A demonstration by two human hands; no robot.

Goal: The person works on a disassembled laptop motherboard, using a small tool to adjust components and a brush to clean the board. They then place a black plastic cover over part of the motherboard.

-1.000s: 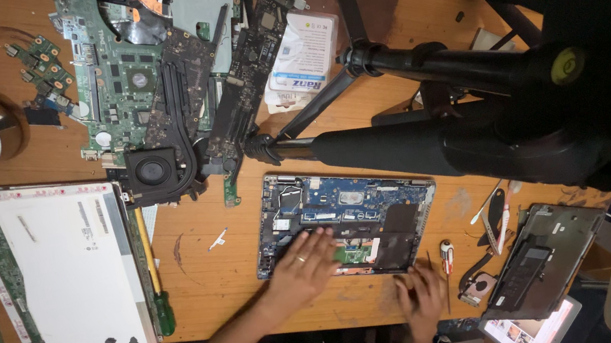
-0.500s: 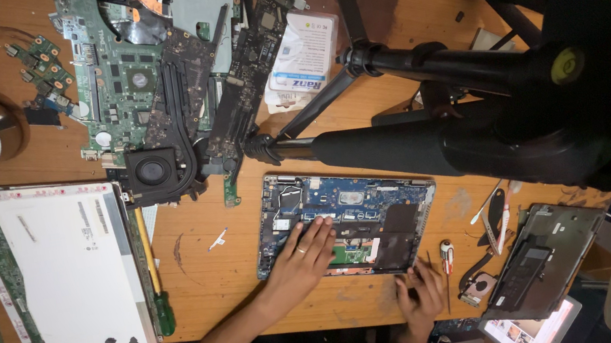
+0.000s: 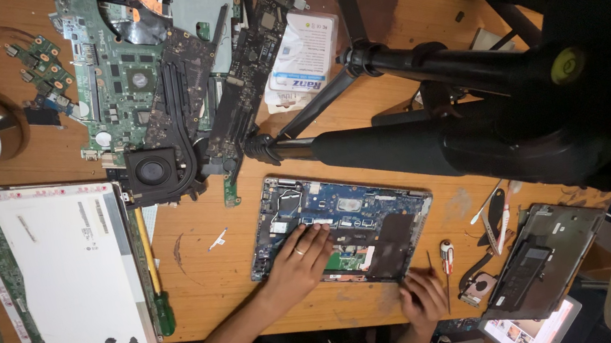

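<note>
An opened laptop base (image 3: 406,209) with a blue circuit board lies on the wooden table (image 3: 201,281). My left hand (image 3: 299,264) lies flat on the board's near left part, fingers stretched out and a ring on one finger. My right hand (image 3: 423,302) sits at the base's near right corner with its fingertips touching the edge and nothing visibly in it. A small red-handled screwdriver (image 3: 446,255) lies just right of that hand.
A black tripod (image 3: 428,138) spans the table above the base. Green motherboards with a fan (image 3: 142,83) lie at the far left, and a white display panel (image 3: 56,270) and a green-handled screwdriver (image 3: 157,296) at the left. A dark laptop cover (image 3: 541,262) is on the right.
My left forearm has swung slightly to the left. Both hands stay in nearly the same places on the laptop base.
</note>
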